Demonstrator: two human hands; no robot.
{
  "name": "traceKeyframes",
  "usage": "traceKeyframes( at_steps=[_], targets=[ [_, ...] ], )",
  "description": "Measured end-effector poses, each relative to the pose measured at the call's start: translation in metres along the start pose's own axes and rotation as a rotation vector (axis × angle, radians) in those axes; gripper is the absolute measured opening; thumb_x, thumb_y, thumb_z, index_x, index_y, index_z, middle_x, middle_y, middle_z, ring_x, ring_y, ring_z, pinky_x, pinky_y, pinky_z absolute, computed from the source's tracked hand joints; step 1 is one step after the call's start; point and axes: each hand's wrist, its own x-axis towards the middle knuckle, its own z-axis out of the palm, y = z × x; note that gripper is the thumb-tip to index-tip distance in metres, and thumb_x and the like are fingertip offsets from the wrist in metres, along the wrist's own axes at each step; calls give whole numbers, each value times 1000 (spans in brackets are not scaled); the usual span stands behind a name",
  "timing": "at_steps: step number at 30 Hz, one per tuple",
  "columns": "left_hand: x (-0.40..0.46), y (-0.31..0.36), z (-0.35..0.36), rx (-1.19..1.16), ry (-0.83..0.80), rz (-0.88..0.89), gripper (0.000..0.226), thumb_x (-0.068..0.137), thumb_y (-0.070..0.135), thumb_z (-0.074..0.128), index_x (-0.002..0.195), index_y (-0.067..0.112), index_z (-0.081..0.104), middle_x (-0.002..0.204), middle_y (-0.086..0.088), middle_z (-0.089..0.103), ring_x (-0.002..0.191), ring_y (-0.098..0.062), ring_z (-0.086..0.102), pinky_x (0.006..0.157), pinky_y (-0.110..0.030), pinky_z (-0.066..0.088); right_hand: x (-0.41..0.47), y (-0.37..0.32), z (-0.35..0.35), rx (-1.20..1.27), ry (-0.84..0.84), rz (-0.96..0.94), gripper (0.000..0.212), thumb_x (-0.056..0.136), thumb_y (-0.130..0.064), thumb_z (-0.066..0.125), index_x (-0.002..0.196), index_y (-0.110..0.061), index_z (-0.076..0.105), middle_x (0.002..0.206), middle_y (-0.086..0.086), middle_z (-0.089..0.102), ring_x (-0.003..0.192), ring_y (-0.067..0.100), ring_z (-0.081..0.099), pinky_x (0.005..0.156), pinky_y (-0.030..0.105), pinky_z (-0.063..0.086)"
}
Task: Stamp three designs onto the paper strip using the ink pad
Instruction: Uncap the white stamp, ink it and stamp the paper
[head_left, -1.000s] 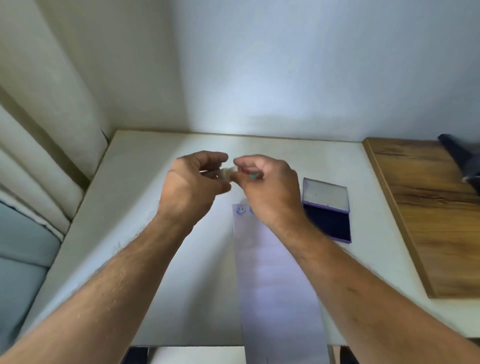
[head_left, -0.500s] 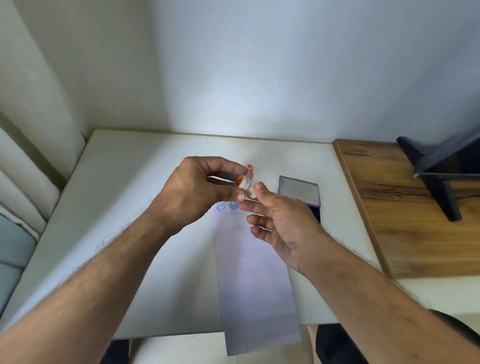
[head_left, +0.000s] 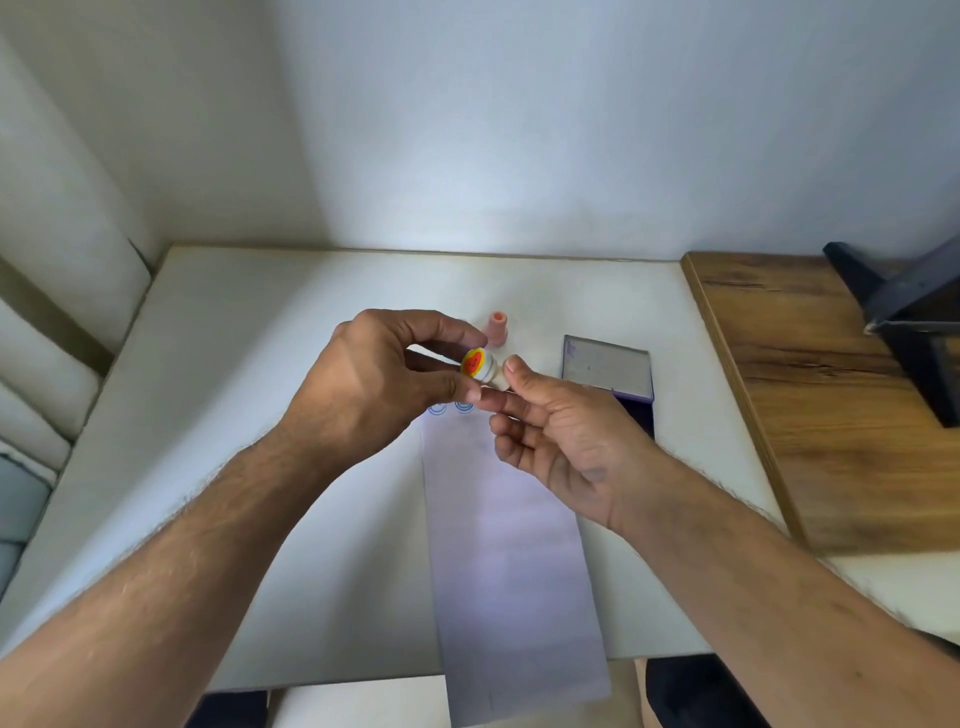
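A small white stamp (head_left: 482, 367) with a yellow-and-red sticker on its end is pinched by my left hand (head_left: 374, 379) above the top of the paper strip. My right hand (head_left: 561, 436) is palm up, its thumb and forefinger touching the stamp's other end. The long white paper strip (head_left: 509, 545) runs toward me over the table's front edge; two blue round prints (head_left: 450, 408) show at its far end. The open ink pad (head_left: 608, 371) lies right of the strip, partly hidden by my right hand. A pink stamp (head_left: 496, 328) stands upright behind my fingers.
The white table (head_left: 249, 364) meets the wall at the back. A wooden board (head_left: 810, 395) lies along its right side, with a dark stand (head_left: 909, 322) on it. Cushions (head_left: 31, 395) are at the left.
My hands were closed together around the stamp; now my right hand has turned palm up and the stamp's coloured end shows. The view has shifted, revealing the pink stamp and the dark stand.
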Motion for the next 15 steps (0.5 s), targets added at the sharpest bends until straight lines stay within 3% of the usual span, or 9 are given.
traceKeyframes(
  at_steps=[8,15],
  targets=[
    [6,-8,2,98,21,-32,31,71,17,85,96,33,75,85,24,74,74,3,72,63,-9,50,15,5,-1,24,-49,3,22,93,-27,62,88,-7,69,71,7,72,62,16,58,62,26,53],
    [6,-8,5,123,50,88,38,73,16,84,103,38,76,90,15,74,83,0,71,82,-33,57,21,2,-7,56,-95,-2,23,92,-25,63,97,-3,71,73,8,72,61,14,59,62,25,54]
  ],
)
